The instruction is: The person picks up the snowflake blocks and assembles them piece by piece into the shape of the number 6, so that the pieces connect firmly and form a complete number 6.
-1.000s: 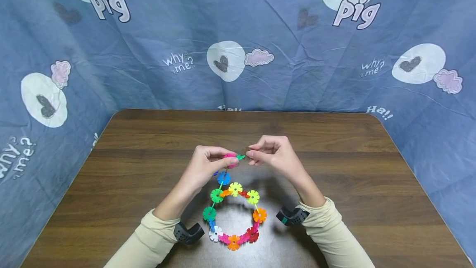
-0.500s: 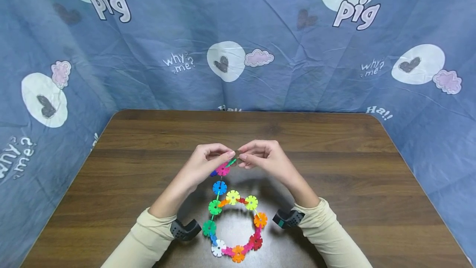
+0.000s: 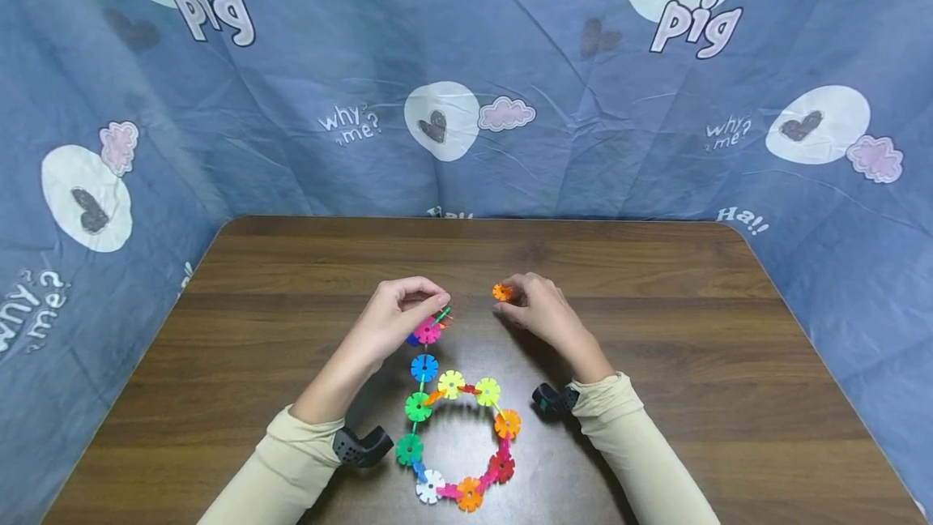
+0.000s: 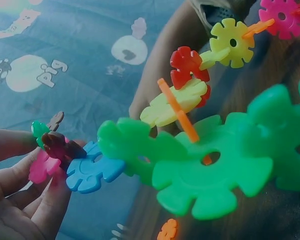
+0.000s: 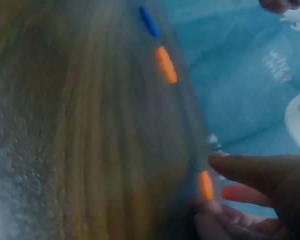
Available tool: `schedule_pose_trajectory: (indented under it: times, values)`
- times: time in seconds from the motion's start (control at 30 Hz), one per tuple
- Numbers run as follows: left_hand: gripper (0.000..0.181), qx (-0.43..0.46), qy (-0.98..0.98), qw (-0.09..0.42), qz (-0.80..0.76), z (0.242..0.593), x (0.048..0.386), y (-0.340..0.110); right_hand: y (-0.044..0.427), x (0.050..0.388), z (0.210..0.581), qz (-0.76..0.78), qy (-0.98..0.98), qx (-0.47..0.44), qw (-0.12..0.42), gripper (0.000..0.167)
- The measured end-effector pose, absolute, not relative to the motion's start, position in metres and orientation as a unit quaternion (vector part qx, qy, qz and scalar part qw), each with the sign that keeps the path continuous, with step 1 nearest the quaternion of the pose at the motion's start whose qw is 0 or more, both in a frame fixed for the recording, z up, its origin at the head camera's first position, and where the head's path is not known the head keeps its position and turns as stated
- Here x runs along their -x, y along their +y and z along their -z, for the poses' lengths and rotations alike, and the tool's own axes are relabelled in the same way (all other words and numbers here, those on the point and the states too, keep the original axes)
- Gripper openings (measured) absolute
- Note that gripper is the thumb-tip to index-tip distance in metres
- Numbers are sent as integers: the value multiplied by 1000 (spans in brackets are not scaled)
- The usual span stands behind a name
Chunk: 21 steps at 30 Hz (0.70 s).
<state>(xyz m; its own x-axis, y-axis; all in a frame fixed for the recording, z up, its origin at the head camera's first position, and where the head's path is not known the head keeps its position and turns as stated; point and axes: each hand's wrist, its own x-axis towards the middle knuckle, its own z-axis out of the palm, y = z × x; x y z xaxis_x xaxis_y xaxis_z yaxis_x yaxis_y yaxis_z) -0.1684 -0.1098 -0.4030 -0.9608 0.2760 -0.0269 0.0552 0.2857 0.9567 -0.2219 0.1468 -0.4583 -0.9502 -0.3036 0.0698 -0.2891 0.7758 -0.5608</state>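
A chain of interlocking plastic snowflake discs forms a ring with a tail leading up to my left hand. That hand pinches the tail's end between thumb and fingers, by a pink disc and a green disc. A brown disc sticks out beyond the green one; another brown disc and a blue disc join below. My right hand reaches to a loose orange disc. Its fingers are around the disc; in the right wrist view the thumb stands apart from it.
Another orange disc and a dark blue disc lie on the wooden table, close to my left hand. Blue printed cloth hangs beyond the table's far edge.
My right hand has left the tail's end and moved right to the orange disc. The brown disc it held is on the chain now. The ring has shifted toward the near edge.
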Motion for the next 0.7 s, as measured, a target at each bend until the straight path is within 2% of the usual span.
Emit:
schedule_pose_trajectory:
  times: [0.13,0.27,0.5,0.7]
  values:
    - [24,-98,797,101,-588,403,168,-111,143,229,466,293,947,132,18,43]
    - [24,-96,802,103,-581,402,167,-111,139,232,467,287,950,116,25,32]
    - [26,-82,809,99,-574,402,168,-111,140,231,468,407,906,92,70,23]
    - [29,-81,801,92,-586,403,169,-110,146,222,466,460,879,104,61,19]
